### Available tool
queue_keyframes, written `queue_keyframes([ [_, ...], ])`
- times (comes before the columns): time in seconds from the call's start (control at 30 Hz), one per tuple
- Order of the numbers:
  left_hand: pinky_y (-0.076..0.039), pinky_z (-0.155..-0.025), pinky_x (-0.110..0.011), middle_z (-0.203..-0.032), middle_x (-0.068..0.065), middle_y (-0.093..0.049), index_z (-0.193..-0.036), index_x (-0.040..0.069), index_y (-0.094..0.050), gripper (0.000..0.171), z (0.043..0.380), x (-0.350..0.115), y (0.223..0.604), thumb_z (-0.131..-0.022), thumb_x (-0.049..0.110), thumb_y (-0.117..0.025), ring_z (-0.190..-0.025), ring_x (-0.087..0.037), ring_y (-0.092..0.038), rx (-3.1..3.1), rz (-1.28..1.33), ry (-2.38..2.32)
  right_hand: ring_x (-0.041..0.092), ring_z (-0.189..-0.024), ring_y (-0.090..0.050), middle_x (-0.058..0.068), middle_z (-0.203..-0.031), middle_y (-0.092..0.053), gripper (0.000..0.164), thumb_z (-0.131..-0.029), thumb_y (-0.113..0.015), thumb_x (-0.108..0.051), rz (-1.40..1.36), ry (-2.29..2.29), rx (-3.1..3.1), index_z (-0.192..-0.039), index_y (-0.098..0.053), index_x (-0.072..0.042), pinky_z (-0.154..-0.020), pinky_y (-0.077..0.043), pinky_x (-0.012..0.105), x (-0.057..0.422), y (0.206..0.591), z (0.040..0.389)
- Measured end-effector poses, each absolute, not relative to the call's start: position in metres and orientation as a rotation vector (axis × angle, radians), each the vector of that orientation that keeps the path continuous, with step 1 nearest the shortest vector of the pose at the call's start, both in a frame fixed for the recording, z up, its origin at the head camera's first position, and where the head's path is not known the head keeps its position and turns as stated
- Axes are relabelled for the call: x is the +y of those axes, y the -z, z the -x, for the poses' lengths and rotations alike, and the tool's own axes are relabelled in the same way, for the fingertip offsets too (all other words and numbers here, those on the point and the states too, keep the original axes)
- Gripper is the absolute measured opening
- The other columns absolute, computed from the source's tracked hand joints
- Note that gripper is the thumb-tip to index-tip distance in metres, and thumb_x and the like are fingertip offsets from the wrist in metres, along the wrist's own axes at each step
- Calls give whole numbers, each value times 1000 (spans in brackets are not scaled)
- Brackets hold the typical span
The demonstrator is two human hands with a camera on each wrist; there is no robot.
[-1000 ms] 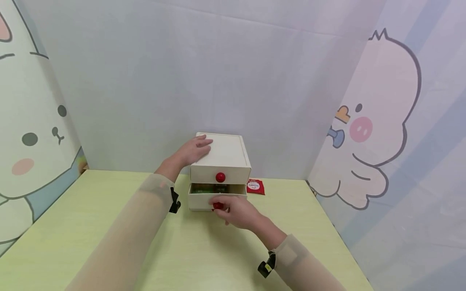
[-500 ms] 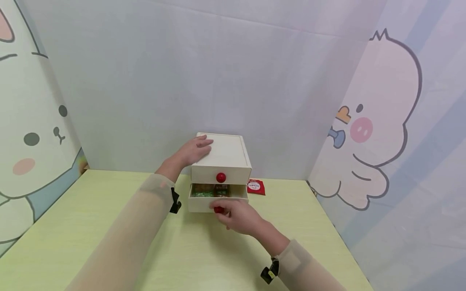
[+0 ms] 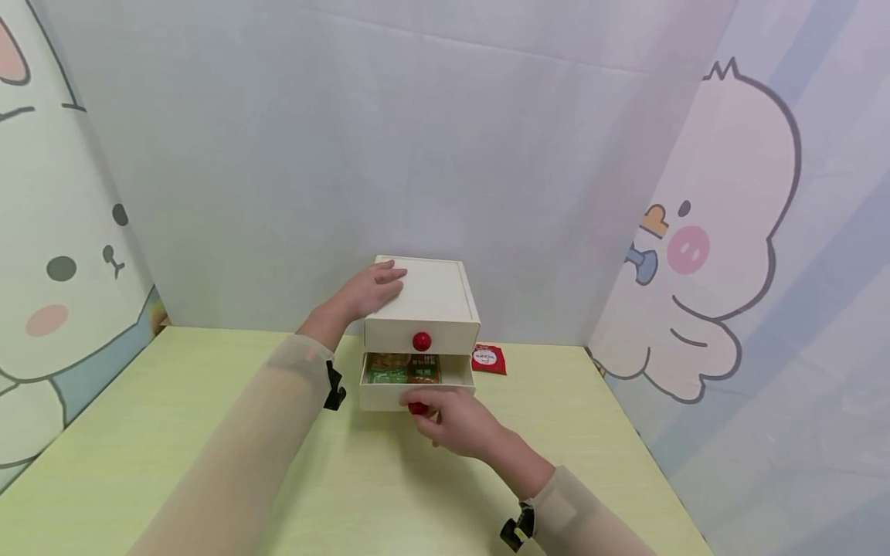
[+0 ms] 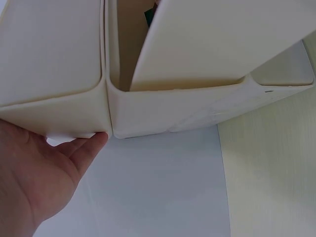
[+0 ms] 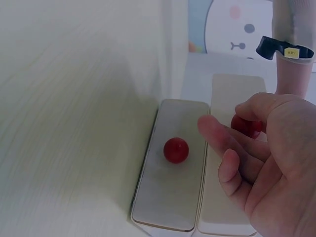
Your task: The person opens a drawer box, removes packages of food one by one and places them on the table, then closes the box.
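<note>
A white two-drawer box [image 3: 434, 289] stands on the table, with a red knob [image 3: 422, 341] on its upper front. My left hand [image 3: 367, 292] rests on the box's left top, fingers fairly straight; the left wrist view shows its fingertips [image 4: 98, 143] against the box. My right hand [image 3: 455, 423] pinches the red knob [image 3: 418, 408] of the lower drawer [image 3: 382, 398], partly hiding it. That drawer is partly pulled out. Green and brown packets [image 3: 403, 369] lie at its left. In the right wrist view, thumb and fingers close round a red knob [image 5: 242, 127].
A red packet [image 3: 489, 359] with a white label lies just right of the box. The pale yellow-green table [image 3: 243, 401] extends to both sides and toward me. Behind the box hangs a pale curtain [image 3: 313, 154], with printed cartoon animals at the sides.
My right hand has drawn the lower drawer further out toward me, exposing more of the packets. My left hand has stayed on the box.
</note>
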State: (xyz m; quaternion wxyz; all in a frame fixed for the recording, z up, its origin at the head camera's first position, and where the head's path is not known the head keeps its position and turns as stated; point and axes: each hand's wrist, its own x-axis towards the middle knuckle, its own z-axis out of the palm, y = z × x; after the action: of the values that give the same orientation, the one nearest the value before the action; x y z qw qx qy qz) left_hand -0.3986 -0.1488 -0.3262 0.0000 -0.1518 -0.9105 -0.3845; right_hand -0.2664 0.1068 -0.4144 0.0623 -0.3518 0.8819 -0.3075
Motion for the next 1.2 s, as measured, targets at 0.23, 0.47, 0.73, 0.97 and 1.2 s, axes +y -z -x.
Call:
queue_keyframes([
  [0.23, -11, -138, -65, -186, -8, -17, -170, 17, -44, 57, 399, -149, 327, -118, 39, -43, -173, -40, -7, -2852, 474, 1224, -3, -68, -64, 11, -113, -80, 30, -107, -69, -11, 1083, 928, 2678, -136, -75, -18, -61, -58, 18, 107, 416, 262],
  [0.47, -11, -138, -64, -186, -7, -17, -170, 18, -45, 57, 398, -148, 327, -117, 40, -43, -173, -39, -7, -2853, 470, 1211, -6, -69, -62, 8, -112, -80, 30, -106, -68, -8, 1154, 922, 2714, -134, -75, -16, -59, -57, 15, 108, 419, 257],
  [0.73, -12, -138, -64, -186, -8, -18, -170, 16, -44, 57, 398, -148, 327, -117, 39, -43, -173, -40, -7, -2846, 469, 1221, -6, -82, -67, 8, -119, -82, 30, -104, -68, -5, 1231, 910, 2740, -132, -76, -13, -63, -56, 11, 110, 419, 249],
  [0.97, -12, -138, -65, -186, -8, -19, -170, 17, -44, 57, 398, -147, 327, -117, 40, -43, -173, -40, -8, -2851, 457, 1202, -4, -87, -65, 0, -113, -81, 28, -104, -70, -7, 1274, 850, 2796, -130, -77, -17, -69, -54, 10, 112, 421, 244],
  [1.2, -11, -138, -64, -186, -8, -18, -170, 16, -45, 57, 397, -148, 327, -117, 39, -44, -173, -39, -7, -2841, 469, 1217, -4, -91, -67, 3, -115, -82, 28, -104, -71, -7, 1275, 851, 2777, -129, -77, -15, -75, -56, 11, 112, 422, 240],
])
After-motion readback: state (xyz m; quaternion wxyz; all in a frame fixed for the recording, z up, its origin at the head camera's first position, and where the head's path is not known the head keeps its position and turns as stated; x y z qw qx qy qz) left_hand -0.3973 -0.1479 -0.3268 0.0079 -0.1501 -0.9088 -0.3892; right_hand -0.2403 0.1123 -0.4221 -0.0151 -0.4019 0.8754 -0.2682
